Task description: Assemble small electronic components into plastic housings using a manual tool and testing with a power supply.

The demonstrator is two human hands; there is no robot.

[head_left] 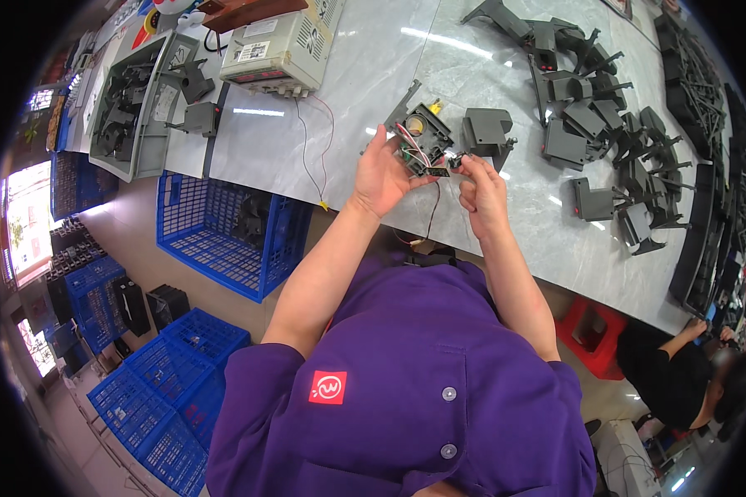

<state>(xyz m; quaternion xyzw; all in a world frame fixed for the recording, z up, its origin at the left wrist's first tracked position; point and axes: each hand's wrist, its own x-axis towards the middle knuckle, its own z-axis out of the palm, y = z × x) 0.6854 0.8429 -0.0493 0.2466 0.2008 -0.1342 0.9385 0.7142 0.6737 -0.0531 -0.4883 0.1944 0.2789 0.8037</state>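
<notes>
Left of your right hand (pixel 482 190), pinching a small black part (pixel 456 161), your curled left hand (pixel 380 177) holds the wired housing (pixel 433 132).

Single head-worn fisheye; looks steeply down over purple shirt (pixel 381 331), left hand (pixel 380 178) and right hand (pixel 484 195) near, table (pixel 373 70) beyond.

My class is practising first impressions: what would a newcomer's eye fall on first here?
The purple shirt fills the lower middle. Just above it, the left hand holds a wired dark unit while the right hand pinches a small black part beside it. Dark housings crowd the right of the table, and blue crates stand at left.
</notes>
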